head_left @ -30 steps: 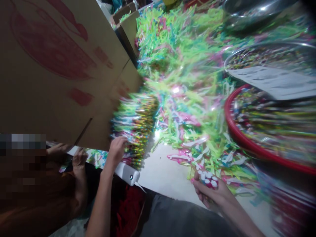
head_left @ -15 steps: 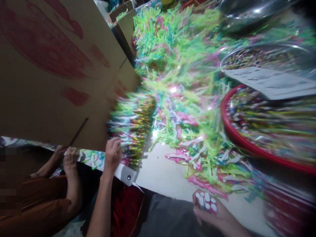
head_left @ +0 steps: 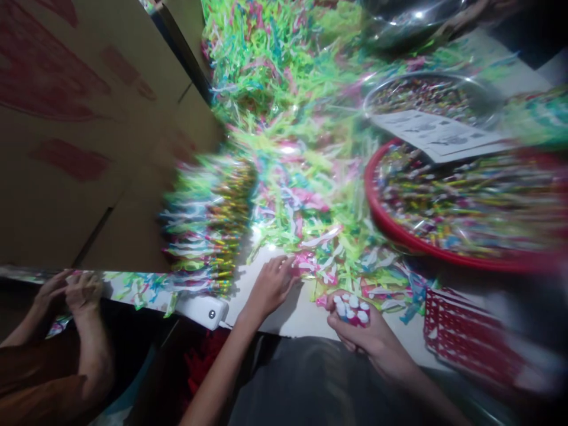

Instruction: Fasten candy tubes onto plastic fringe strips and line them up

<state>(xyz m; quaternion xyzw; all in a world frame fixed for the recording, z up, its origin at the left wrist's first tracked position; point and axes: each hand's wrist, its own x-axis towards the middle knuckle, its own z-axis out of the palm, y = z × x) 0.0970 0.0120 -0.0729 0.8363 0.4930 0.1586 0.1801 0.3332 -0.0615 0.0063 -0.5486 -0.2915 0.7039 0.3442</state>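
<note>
My left hand (head_left: 271,288) reaches over the white table, fingers stretched and slightly bent, with nothing visible in them. Its fingertips are beside a pink plastic strip (head_left: 305,264) at the edge of a loose heap. My right hand (head_left: 370,334) is closed round a bunch of small white-tipped sticks (head_left: 352,309), their tips facing up; the lower ends are hidden in the palm. Left of my left hand lies a stacked row of sticks with yellow shafts and coloured plastic ends (head_left: 224,225), blurred by motion.
A large cardboard box (head_left: 128,207) stands at left, with a white power bank (head_left: 202,310) near it. At right are a red-rimmed basin (head_left: 377,207) of sticks, a paper sheet (head_left: 437,133) and a dark red slotted basket (head_left: 465,337). Another person's hands (head_left: 82,293) work at far left.
My left hand has left the stacked row and moved right to the loose pink strips. My right hand keeps its bunch, now nearer the left hand. The view has shifted to the right.
</note>
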